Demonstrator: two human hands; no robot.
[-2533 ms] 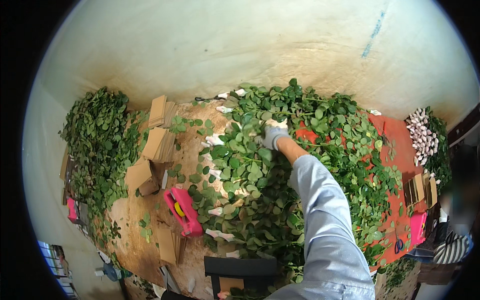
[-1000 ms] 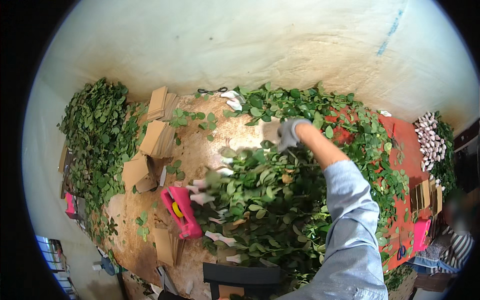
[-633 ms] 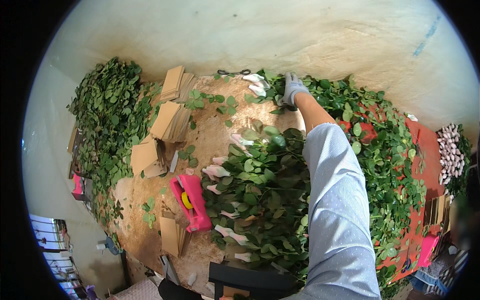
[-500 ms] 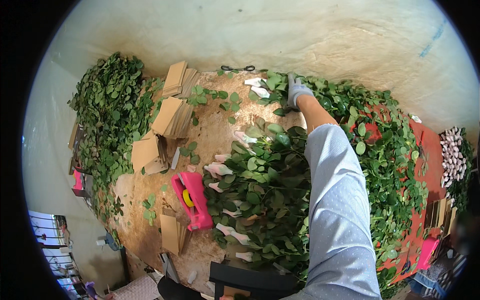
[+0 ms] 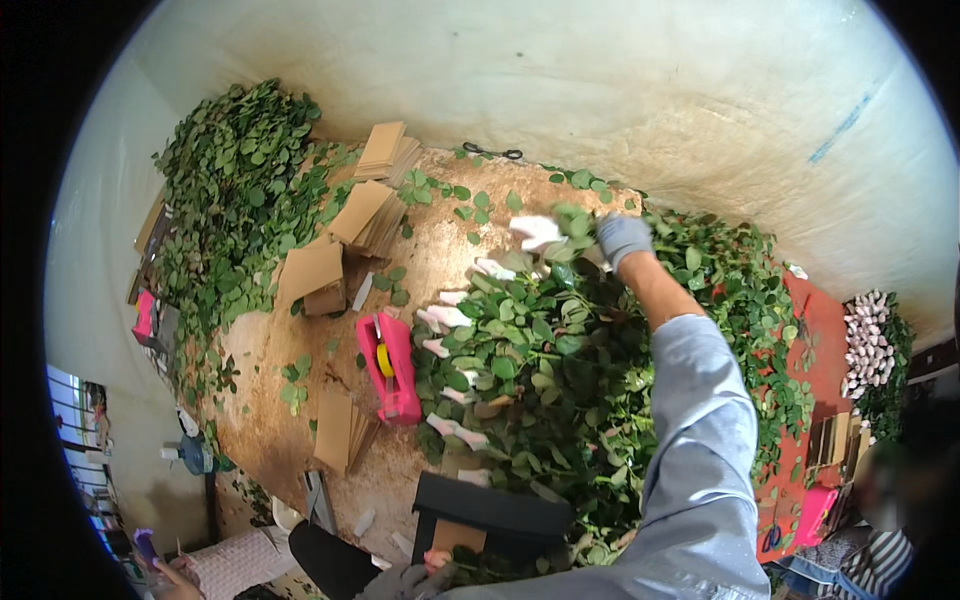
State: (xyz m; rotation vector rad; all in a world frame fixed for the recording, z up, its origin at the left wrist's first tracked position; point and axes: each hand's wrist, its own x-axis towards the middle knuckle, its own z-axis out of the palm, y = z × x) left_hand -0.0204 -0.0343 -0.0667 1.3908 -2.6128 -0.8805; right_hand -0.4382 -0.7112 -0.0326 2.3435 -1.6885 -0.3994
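Observation:
My right hand (image 5: 624, 240), in a grey glove, is closed on rose stems near the back of the table. White-netted rose buds (image 5: 539, 233) and blurred leaves stick out to its left, above the pile. Below it lies a row of roses (image 5: 446, 317) with netted buds facing left and leafy stems running right under my arm. At the lower edge my left hand (image 5: 402, 581), also gloved, has its fingers curled beside a salmon-pink rose bud (image 5: 437, 561). A black stand (image 5: 495, 505) with cardboard on it stands there. What the left fingers hold is hidden.
A pink tape dispenser (image 5: 390, 370) with yellow core stands left of the roses. Cardboard stacks (image 5: 362, 215) line the table, with a leafy heap (image 5: 235, 150) beyond. Black scissors (image 5: 492, 152) lie by the back wall. At right are bundled roses (image 5: 868, 340) and another person (image 5: 885, 555).
My right hand has drawn back from the back wall toward me, lifting netted roses with it. My left hand has come into view at the lower edge. The whole view has shifted slightly.

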